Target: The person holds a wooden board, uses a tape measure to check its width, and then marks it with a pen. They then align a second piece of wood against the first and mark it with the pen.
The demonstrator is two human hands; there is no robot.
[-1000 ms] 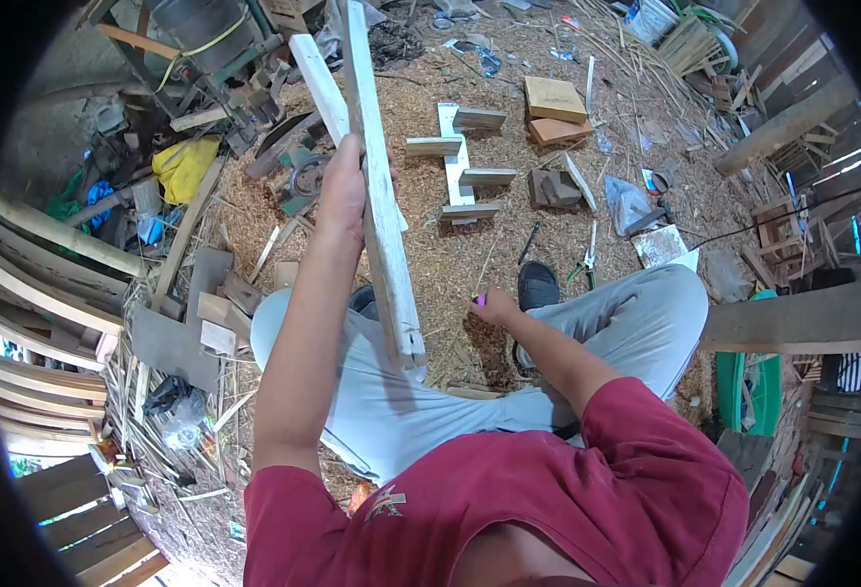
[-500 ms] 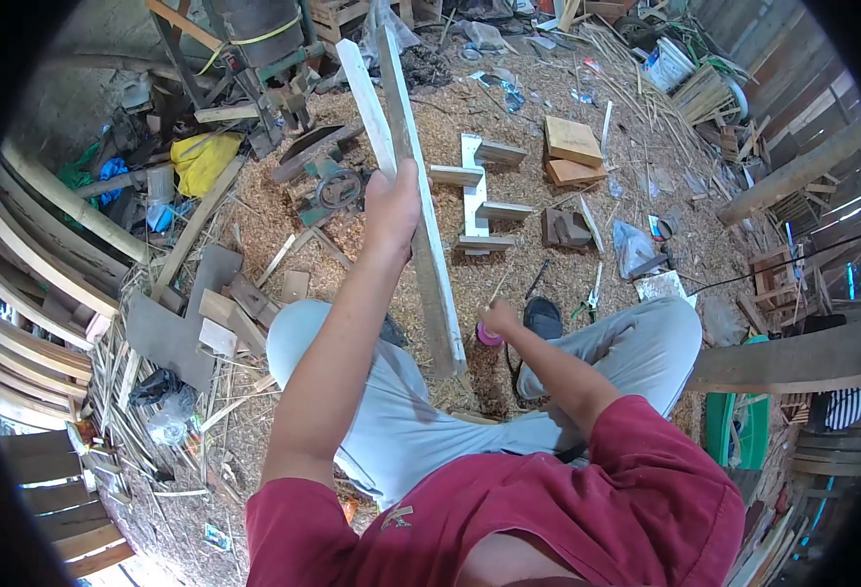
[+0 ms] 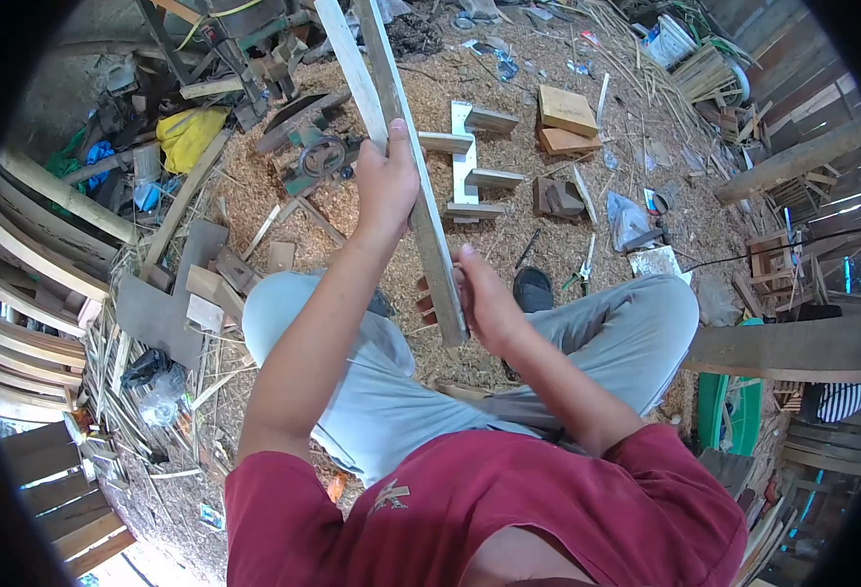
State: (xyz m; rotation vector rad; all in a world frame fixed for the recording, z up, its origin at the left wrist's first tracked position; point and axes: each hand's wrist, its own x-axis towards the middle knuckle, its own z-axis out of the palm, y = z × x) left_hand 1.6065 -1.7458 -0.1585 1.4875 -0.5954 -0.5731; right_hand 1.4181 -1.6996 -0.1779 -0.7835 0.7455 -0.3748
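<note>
My left hand (image 3: 388, 193) is closed around a long wooden strip (image 3: 437, 274) and a paler, whiter strip (image 3: 350, 73), which meet at the grip and spread apart toward the far end. Near the long strip's lower end, my right hand (image 3: 489, 301) wraps around it, fingertips showing on the far side and thumb along the near edge. Just beyond the strips, a wooden frame (image 3: 463, 147) with several short crosspieces lies on the sawdust.
Stacked wood blocks (image 3: 567, 110) and a dark block (image 3: 559, 199) lie beyond the frame. Pliers (image 3: 581, 278) rest near my right foot in a dark sandal (image 3: 532, 291). A machine part with a round wheel (image 3: 323, 157) sits at left, near scrap boards (image 3: 171, 313).
My right hand has left the pink round item on the floor and come up to the long strip's lower end. The strips have shifted slightly up and left in view.
</note>
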